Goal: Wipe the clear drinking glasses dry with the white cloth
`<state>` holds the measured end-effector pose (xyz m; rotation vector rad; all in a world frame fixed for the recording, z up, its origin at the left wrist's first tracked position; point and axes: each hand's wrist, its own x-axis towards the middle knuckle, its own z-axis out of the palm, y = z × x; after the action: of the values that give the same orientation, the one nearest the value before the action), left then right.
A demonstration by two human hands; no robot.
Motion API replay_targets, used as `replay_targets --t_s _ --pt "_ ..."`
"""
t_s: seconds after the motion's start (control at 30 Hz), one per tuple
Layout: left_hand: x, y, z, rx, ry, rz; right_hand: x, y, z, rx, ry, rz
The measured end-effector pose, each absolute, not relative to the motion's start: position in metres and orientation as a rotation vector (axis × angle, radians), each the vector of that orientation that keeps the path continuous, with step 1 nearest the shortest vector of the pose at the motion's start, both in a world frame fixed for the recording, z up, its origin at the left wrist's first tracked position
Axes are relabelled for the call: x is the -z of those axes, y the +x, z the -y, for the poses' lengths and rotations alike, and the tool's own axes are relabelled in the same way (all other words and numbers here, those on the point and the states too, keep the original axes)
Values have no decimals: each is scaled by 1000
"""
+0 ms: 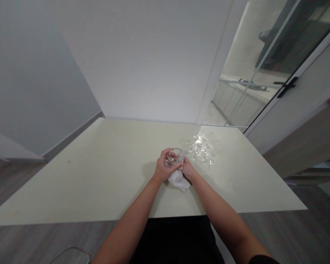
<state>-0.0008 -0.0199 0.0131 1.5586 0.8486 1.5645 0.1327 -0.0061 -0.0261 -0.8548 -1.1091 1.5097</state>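
My left hand [162,167] is closed around the bowl of a clear drinking glass [176,152], whose round rim faces up toward me. A white cloth [178,181] hangs below the glass, over the table. My right hand [188,168] is closed on the cloth at the right side of the glass, its fingers partly hidden behind them. The lower part of the glass is hidden by my hands and the cloth. To the right and farther back, several clear glasses [202,145] stand in a tight cluster; their single outlines are hard to make out.
The pale table [121,157] meets a white wall [148,66] at its back edge. A glazed door with a black handle [287,86] is at the far right. A thin cable or metal loop [74,248] shows at the floor, lower left.
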Motion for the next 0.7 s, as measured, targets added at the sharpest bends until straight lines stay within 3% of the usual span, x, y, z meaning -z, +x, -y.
replay_targets --t_s 0.2,0.47,0.6,0.7 --pt "-13 -1 16 -1625 1325 -817 23 134 11 -1462 -938 1258" --pt "-22 -17 6 -2054 1103 -987 16 134 10 -1383 -958 1509" --pt "-55 -11 17 -1954 1323 -1059 14 132 11 -1429 -869 1675" --pt "-81 12 25 -1671 1578 -936 12 132 12 -1480 -881 1467"
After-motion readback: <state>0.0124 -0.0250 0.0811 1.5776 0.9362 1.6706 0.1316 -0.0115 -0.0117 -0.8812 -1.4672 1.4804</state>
